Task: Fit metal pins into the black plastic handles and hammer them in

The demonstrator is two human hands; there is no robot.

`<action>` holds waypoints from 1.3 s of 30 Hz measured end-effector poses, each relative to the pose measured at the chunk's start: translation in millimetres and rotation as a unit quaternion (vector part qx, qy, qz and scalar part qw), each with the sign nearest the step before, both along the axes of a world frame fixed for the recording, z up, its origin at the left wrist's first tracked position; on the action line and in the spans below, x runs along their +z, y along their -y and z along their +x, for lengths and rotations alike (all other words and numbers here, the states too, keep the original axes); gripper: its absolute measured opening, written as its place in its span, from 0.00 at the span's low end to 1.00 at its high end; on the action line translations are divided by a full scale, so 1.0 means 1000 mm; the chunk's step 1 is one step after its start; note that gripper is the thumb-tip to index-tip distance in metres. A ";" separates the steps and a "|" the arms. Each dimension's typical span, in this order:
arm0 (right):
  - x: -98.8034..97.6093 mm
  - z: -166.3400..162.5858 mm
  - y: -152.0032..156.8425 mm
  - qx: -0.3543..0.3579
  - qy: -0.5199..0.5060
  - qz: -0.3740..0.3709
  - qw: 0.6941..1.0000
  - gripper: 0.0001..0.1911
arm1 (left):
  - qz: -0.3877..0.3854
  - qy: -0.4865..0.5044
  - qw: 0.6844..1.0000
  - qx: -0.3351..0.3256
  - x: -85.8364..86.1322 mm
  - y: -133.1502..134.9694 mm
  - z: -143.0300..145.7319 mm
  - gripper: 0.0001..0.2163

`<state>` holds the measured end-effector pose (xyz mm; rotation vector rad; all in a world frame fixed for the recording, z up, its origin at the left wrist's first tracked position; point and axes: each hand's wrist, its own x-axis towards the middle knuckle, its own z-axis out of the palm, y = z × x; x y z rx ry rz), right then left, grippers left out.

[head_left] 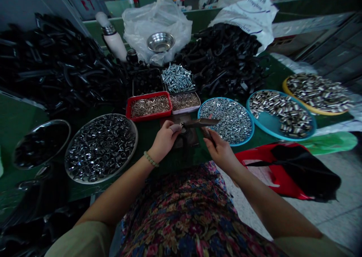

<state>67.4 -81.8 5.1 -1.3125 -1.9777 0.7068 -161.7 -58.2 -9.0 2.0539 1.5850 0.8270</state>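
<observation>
My right hand (222, 151) is closed around the handle of a hammer (205, 122), whose long dark head points across toward my left hand. The fingers of my left hand (166, 138) pinch a small shiny metal piece (183, 125), too small to name. The hammer head's left end is beside this piece; whether they touch I cannot tell. Beneath both lies a dark flat plate (185, 140) on the green table (152, 136). Just behind my left hand stands a red tray (132, 116) of small pins, beside a pale tray (186, 108) of tiny metal parts.
A blue tray (250, 134) of small nuts lies right, near another blue tray (267, 123) and a yellow tray (322, 111) of metal sleeves. Left is a round tray (137, 136) of dark rings. Black parts (70, 68) are heaped behind, with screws (177, 78) and a bottle (117, 44).
</observation>
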 end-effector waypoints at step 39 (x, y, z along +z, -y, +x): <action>0.017 -0.018 -0.007 0.111 0.206 -0.020 0.972 0.24 | -0.009 -0.147 0.989 0.007 -0.005 0.082 -0.018 0.20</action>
